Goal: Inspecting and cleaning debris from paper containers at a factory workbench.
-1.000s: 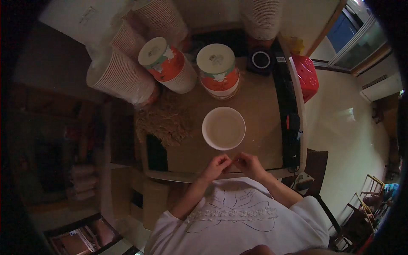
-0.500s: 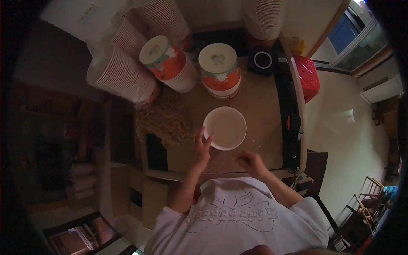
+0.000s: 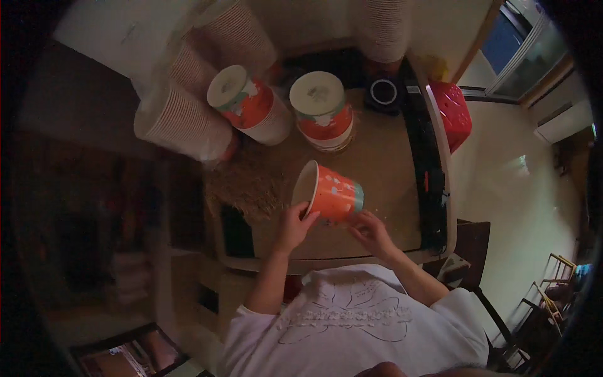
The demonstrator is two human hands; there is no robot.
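While the left hand (image 3: 293, 231) has its grip closed on the rim of the sideways-tilted orange paper tub (image 3: 336, 193), the right hand's (image 3: 372, 232) grip, near the base, cannot be determined.

"What colours are on the paper tub (image 3: 336, 196)?"
"Orange round the side, scattered with small pale shapes, a teal band at the base and a white rim."
"And the upright stack (image 3: 321, 125) and the leaning stack (image 3: 254, 113)?"
"Alike: cream end, green band, then orange-red with white figures."
"The shirt (image 3: 352, 342)?"
"White, with thin dark outlines and a pale, bumpy strip across."
"The stringy pile (image 3: 246, 187)?"
"Tan-brown, near the brown of the tabletop (image 3: 389, 163), which turns black along its right side."
"The stool (image 3: 453, 114)?"
"Bright red."
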